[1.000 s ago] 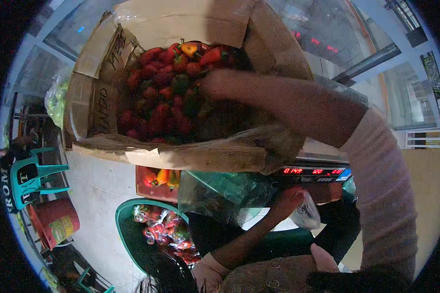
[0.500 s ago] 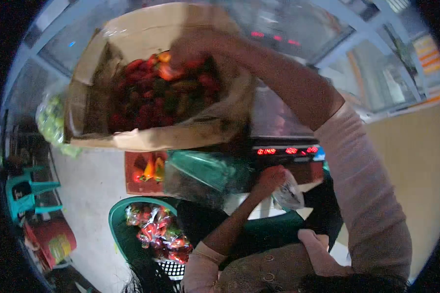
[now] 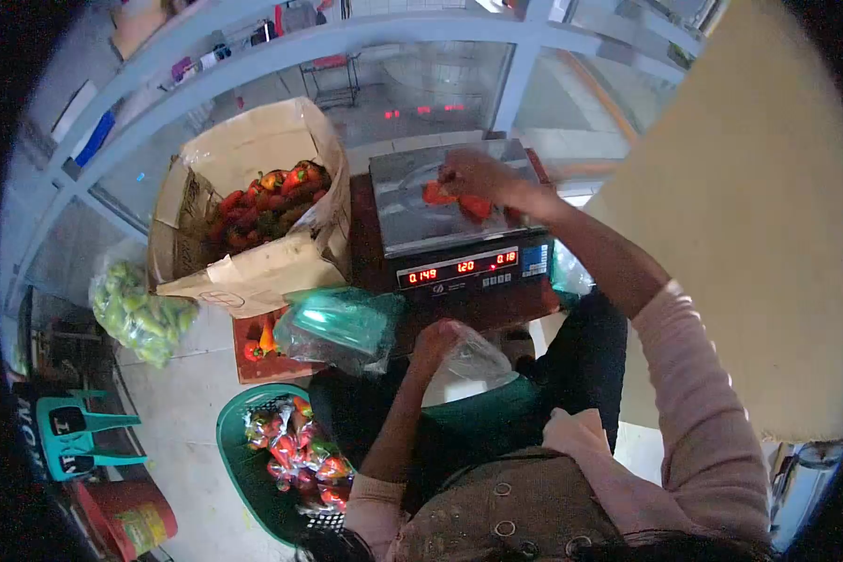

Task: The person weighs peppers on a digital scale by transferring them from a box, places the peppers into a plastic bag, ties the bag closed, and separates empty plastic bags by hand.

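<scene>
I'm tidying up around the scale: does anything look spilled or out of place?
No obvious spill. Mildly odd: a few loose peppers lie on the reddish surface outside the cardboard box, beside the green plastic, while other peppers are boxed or bagged.

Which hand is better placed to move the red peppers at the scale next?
Right, most likely: the right hand is over the scale, at the red peppers. The left hand is in front of the scale, away from them, and holds a clear bag.

The red table (image 3: 281, 368) bears a box (image 3: 281, 272) left, a scale (image 3: 403, 215) right, peppers (image 3: 254, 351) near left; the floor (image 3: 192, 450), a basket (image 3: 240, 473).
</scene>
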Tool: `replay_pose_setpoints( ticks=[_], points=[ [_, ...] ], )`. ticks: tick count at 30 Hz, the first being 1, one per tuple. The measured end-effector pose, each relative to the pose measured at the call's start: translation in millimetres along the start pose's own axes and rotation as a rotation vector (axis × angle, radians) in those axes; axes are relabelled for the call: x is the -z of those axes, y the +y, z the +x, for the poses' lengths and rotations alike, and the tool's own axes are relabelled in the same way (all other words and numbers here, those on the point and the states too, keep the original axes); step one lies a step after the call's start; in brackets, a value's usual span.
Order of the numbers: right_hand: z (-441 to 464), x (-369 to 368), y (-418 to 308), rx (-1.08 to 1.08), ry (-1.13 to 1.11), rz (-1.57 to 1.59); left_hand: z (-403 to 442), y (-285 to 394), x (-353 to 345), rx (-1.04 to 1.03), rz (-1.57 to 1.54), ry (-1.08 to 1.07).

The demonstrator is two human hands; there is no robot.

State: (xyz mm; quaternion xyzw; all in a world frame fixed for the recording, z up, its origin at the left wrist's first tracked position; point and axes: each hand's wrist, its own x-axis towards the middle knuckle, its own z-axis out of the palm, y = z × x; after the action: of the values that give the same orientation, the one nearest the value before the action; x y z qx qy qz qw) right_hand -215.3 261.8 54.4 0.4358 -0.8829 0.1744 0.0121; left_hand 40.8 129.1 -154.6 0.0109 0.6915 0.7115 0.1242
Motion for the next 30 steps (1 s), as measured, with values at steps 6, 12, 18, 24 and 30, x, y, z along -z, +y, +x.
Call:
replay_pose_setpoints(
  ticks=[6, 12, 18, 24, 30],
  points=[
    [-14, -61, 3, -0.12, -0.045, -0.286, -58, 4, -11, 0.04, -0.047, 0.19],
    [-15, -60, 0, -0.071, 0.103, -0.4, -71, -96, 11, -0.039, 0.152, 0.231],
    [-89, 26, -30, -0.042, 0.25, 0.309, -81, -3, 1, 0.036, 0.237, 0.284],
    [-233, -11, -48, -0.674, 0.167, 1.806, -67, -33, 19, 0.064, 0.406, 0.146],
    [-308, -108, -91, -0.918, 0.132, 2.012, -81, -5, 6, 0.085, 0.222, 0.231]
  ],
)
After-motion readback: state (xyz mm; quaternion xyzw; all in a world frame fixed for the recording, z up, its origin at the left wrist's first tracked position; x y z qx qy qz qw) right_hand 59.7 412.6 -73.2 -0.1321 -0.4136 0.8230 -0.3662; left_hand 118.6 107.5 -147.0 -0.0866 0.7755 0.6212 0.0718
